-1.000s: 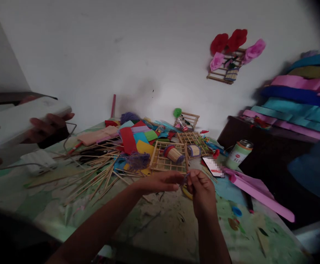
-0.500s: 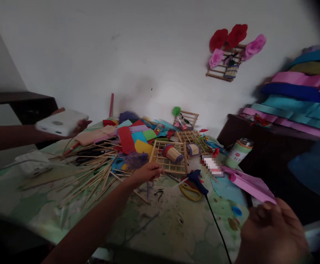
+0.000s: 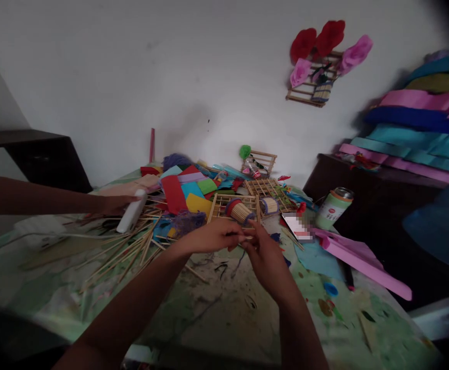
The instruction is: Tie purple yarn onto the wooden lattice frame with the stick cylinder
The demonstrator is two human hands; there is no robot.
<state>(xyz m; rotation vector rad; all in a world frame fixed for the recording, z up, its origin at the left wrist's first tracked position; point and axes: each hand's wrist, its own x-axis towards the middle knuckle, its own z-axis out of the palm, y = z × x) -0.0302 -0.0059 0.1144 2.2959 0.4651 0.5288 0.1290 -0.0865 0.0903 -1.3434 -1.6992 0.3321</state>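
My left hand [image 3: 213,236] and my right hand [image 3: 263,251] meet above the middle of the table, fingertips pinched together and touching. Whatever lies between them is too small or hidden to make out. Just beyond is a small basket of sticks [image 3: 239,209] with a red and purple rim, lying on a stick lattice [image 3: 218,206]. A blue glue gun [image 3: 275,237] is mostly covered by my right hand. Pink crepe paper [image 3: 366,262] lies on the table's right side, apart from my hands.
At left, another person's hand [image 3: 118,204] holds a white box-like device [image 3: 131,211] over loose sticks [image 3: 139,252]. Coloured paper and felt [image 3: 176,195] are heaped behind. A thermos [image 3: 333,208] and a phone [image 3: 295,226] stand and lie at right.
My right hand has let go of the pink paper and moved left to meet my left hand. The other person's hand has lowered and turned the white device, moving it rightward.
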